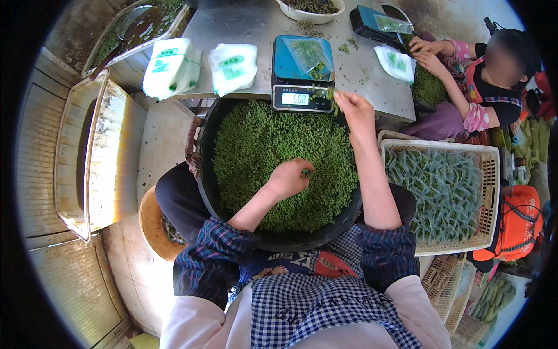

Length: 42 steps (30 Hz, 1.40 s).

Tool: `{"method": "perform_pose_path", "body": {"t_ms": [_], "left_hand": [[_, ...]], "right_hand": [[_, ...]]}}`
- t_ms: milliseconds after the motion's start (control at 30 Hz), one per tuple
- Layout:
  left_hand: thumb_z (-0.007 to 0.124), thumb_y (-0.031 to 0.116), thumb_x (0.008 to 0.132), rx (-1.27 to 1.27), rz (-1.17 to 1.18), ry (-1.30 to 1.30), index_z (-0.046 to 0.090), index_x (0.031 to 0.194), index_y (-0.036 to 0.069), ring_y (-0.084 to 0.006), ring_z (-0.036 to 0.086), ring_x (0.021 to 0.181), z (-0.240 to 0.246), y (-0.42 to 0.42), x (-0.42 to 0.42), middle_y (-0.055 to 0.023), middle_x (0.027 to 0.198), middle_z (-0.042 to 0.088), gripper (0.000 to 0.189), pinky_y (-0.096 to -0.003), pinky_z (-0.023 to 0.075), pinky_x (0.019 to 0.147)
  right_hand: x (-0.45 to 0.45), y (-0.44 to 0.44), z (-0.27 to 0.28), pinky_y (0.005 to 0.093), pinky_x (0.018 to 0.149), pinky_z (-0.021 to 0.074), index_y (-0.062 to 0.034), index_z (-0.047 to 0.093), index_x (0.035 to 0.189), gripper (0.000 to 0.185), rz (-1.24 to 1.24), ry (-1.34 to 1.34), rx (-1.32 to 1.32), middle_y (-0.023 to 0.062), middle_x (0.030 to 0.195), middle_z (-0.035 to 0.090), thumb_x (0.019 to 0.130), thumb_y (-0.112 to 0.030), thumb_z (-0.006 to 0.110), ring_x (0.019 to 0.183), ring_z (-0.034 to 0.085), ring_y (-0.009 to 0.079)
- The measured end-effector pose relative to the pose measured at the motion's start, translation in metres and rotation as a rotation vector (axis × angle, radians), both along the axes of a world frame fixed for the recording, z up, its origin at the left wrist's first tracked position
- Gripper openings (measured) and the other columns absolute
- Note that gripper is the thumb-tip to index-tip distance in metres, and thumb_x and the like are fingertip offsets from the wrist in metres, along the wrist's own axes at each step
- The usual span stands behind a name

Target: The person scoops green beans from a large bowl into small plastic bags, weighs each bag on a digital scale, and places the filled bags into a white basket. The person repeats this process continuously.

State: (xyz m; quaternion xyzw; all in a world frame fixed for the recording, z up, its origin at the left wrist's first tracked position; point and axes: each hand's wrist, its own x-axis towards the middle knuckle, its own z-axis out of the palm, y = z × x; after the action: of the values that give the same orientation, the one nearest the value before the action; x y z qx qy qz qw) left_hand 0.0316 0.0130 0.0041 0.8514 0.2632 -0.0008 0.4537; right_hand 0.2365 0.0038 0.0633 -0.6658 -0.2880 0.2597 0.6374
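Note:
A wide black tub [205, 183] between my knees is heaped with small green berries [270, 139], like green peppercorns. My left hand [291, 178] is curled just over the heap, with a few berries showing in its fingers. Up at the tub's far right rim, my right hand [356, 114] pinches a small sprig of berries [335, 97] beside the digital scale [277, 65]. On the scale's blue plate lies a clear plastic bag [307, 52], partly filled with berries, its mouth towards me. Digits are lit on the scale's display [295, 99].
Two stacks of printed white bags, one left [168, 70] and one nearer the scale [234, 67], lie on the metal table [226, 26]. A cream crate [490, 196] of filled bags stands at right. Beyond it, a co-worker [471, 83] handles berries. An orange-brown bucket [150, 222] stands at left.

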Motion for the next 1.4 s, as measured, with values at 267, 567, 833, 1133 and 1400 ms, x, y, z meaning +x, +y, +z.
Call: {"method": "perform_pose_path", "body": {"t_ms": [267,567,833,1133,1400], "left_hand": [[0.054,-0.004,0.071,0.643,0.278,-0.283,0.057,0.125,0.009,-0.042,0.04,0.126,0.038,0.047,0.03,-0.0221,0.138,0.041,0.055,-0.0502,0.0358,0.105],[0.06,0.007,0.076,1.035,0.295,-0.151,0.059,0.124,0.018,-0.0358,0.029,0.136,0.053,0.113,0.103,-0.0105,0.148,0.032,0.05,-0.0623,0.0291,0.102],[0.061,0.008,0.075,1.059,0.287,-0.175,0.062,0.117,0.012,-0.0328,0.033,0.134,0.066,0.101,0.096,-0.0098,0.145,0.036,0.042,-0.0577,0.0304,0.103],[0.06,0.001,0.072,0.658,0.284,-0.394,0.067,0.104,0.008,-0.0273,0.054,0.107,0.019,0.043,0.024,-0.0065,0.108,0.062,0.034,-0.0454,0.039,0.095],[0.058,0.0,0.074,0.633,0.273,-0.373,0.067,0.104,0.006,-0.027,0.057,0.103,0.015,0.034,0.027,-0.007,0.104,0.065,0.033,-0.0444,0.0414,0.093]], "right_hand": [[-0.002,0.058,0.0,0.033,0.068,0.0485,-0.0105,0.073,0.094,0.02,-0.202,-0.751,-0.212,0.0096,0.084,0.066,0.081,-0.026,0.071,0.073,0.064,0.0236],[-0.002,0.051,0.009,0.0349,0.065,0.0483,-0.008,0.071,0.097,0.018,-0.23,-0.801,-0.066,0.0091,0.081,0.063,0.087,-0.022,0.065,0.07,0.062,0.0252],[-0.019,-0.013,-0.006,0.028,0.06,0.0445,-0.0016,0.069,0.096,0.014,-0.058,-0.582,-0.055,0.0084,0.074,0.06,0.087,-0.012,0.066,0.062,0.055,0.0147],[-0.019,-0.054,-0.042,0.0234,0.058,0.044,-0.0023,0.069,0.096,0.013,0.093,-0.337,-0.089,0.0036,0.078,0.06,0.084,-0.005,0.068,0.062,0.054,0.0083],[-0.019,-0.055,-0.035,0.0237,0.064,0.0463,-0.0023,0.068,0.096,0.015,0.129,-0.392,-0.099,0.0039,0.089,0.061,0.081,0.0,0.067,0.068,0.056,0.0094]]}}
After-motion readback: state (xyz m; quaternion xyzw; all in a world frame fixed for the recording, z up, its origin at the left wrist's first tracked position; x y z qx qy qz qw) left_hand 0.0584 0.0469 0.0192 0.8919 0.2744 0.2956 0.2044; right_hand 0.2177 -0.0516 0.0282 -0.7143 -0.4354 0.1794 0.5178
